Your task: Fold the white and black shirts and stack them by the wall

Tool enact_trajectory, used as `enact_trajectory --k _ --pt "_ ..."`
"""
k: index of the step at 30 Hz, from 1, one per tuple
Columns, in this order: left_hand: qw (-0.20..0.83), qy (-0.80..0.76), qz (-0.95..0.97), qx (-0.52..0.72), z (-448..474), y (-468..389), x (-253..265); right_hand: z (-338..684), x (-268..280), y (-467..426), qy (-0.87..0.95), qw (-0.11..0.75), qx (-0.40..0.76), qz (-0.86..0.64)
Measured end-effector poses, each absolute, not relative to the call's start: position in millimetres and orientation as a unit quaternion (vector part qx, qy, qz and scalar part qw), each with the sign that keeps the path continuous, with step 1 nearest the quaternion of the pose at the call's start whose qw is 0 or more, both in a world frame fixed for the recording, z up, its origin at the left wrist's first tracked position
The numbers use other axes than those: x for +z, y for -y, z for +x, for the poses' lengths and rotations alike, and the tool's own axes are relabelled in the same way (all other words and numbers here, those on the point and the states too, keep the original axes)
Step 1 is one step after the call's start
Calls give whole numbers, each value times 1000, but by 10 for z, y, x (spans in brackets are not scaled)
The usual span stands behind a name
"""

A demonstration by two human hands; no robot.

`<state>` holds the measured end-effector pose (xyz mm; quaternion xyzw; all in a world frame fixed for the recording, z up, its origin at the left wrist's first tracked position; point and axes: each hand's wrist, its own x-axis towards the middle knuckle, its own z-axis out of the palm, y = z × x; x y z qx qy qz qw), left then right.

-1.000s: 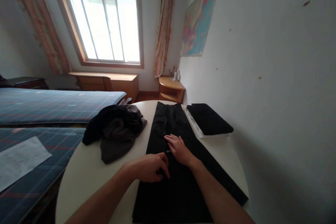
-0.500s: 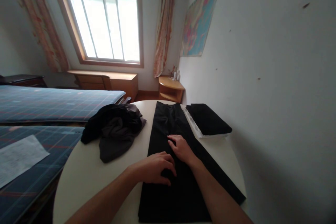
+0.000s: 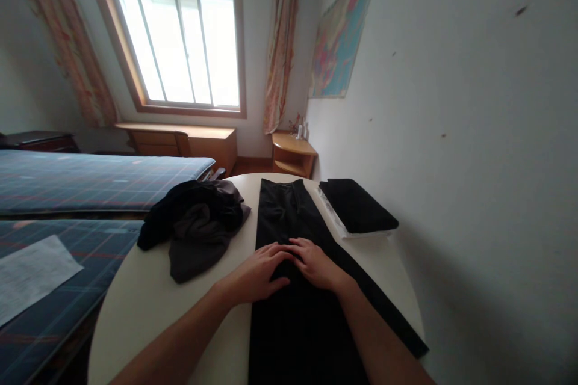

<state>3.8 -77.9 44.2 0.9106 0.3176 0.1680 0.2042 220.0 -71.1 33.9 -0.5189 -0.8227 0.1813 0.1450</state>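
Observation:
A pair of black trousers (image 3: 298, 325) lies lengthwise on the round cream table (image 3: 149, 313), its waistband at the far end and one leg slanting off to the right. My left hand (image 3: 262, 271) rests on the trousers near their left edge, fingers stretched out. Beside it my right hand (image 3: 316, 261) lies flat on the same cloth, and the fingertips of both hands meet over the middle. Neither hand grips anything that I can see. The near end of the trousers runs out of view.
A crumpled heap of black and dark grey clothes (image 3: 198, 228) lies on the table's left. Folded black cloth on something white (image 3: 356, 204) sits at the right, near the wall (image 3: 487, 192). Two plaid mattresses (image 3: 99, 180) and a paper sheet (image 3: 36, 277) are further left.
My left hand has moved forward and its fingers have straightened to meet the right hand. My right hand has come slightly nearer. The trousers' waistband has shifted a little left and looks flatter.

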Motion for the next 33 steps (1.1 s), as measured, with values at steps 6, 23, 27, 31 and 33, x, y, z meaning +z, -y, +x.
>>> enact_trajectory --k 6,23,27,31,33 --pt "118 -379 912 106 -17 598 112 2411 489 750 775 135 78 -613" --pt "65 -468 874 115 54 684 217 2845 590 745 587 39 73 -805" --pt "70 -490 863 102 16 600 158 2867 603 757 586 29 83 -806" --pt "58 -499 857 113 -17 524 76 2864 552 761 596 24 82 -799" --pt "51 -504 854 121 -22 499 41 2861 538 748 603 42 76 -793"
